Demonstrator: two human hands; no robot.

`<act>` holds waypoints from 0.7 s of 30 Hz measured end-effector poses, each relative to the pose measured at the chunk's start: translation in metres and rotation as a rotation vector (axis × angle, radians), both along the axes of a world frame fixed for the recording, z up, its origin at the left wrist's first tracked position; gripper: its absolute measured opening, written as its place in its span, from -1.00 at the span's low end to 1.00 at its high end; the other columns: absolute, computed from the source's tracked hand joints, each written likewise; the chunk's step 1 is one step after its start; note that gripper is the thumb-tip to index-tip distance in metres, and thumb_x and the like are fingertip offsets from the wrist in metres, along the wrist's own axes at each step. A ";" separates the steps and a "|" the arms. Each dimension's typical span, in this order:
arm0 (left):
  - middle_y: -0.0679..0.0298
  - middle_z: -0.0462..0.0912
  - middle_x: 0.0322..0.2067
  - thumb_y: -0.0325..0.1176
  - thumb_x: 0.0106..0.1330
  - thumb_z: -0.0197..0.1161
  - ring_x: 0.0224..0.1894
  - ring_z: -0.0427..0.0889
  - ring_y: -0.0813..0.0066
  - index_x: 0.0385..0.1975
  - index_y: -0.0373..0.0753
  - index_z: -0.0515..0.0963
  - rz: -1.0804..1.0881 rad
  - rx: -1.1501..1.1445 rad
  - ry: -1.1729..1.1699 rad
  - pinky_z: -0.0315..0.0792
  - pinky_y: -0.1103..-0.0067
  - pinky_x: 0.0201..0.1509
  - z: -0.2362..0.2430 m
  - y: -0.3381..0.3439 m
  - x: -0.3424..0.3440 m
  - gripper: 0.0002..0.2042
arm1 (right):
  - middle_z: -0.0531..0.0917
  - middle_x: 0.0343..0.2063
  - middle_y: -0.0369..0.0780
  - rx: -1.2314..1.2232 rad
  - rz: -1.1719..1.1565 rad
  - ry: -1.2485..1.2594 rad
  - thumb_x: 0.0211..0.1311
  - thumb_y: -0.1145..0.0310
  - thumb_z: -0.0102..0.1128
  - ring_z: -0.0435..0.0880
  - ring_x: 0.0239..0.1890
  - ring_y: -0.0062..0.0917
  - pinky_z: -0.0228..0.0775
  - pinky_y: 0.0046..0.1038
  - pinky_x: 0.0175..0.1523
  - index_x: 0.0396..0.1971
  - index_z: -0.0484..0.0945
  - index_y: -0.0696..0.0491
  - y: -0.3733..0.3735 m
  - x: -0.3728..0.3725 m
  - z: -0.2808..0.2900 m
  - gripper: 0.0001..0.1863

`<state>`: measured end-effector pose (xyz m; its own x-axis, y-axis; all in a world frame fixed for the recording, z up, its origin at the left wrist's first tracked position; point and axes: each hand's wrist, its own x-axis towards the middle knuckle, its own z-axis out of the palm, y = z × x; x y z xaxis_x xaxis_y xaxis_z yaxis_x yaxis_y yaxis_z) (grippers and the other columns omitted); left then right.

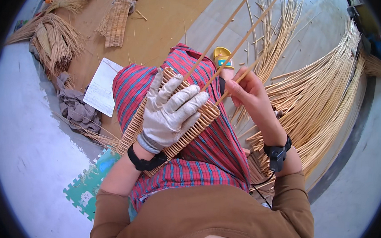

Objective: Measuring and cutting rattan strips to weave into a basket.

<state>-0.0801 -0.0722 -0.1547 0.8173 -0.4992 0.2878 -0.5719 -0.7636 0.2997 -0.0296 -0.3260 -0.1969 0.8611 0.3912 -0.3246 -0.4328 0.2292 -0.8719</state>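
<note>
Across my lap lies a woven wicker panel (pixel 202 119), tilted up toward the right, with long pale rods standing out of its far end. My left hand (pixel 169 111), in a whitish glove, rests on top of it with the fingers spread toward that end. My bare right hand (pixel 248 91) pinches a thin wicker rod (pixel 222 99) beside the panel's far right corner. Two more long rods (pixel 247 35) run up past my hands. The panel's underside is hidden.
A striped red and blue cloth (pixel 134 83) covers my lap. Large bundles of wicker rods (pixel 314 96) spread at the right. At the left are a bundle of stalks (pixel 58 41), a printed sheet (pixel 100 91) and a grey cloth (pixel 80 110). Another woven piece (pixel 116 25) lies farther off.
</note>
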 end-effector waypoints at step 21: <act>0.22 0.44 0.36 0.13 0.12 0.47 0.58 0.10 0.00 0.31 -0.08 0.48 0.147 -0.035 -0.001 -0.20 -0.28 0.60 -0.015 -0.028 -0.025 -0.25 | 0.62 -0.63 -0.27 -1.001 1.131 -1.246 0.22 0.29 0.23 0.71 -0.52 -0.26 0.46 -0.23 -0.40 -0.28 0.57 -0.12 -0.014 0.083 0.084 -0.91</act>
<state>-0.1049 -0.1004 -0.1699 0.8805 -0.3640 0.3039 -0.4552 -0.8283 0.3267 0.0534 -0.3397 -0.1134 0.2748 0.9276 -0.2531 0.8560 -0.3559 -0.3750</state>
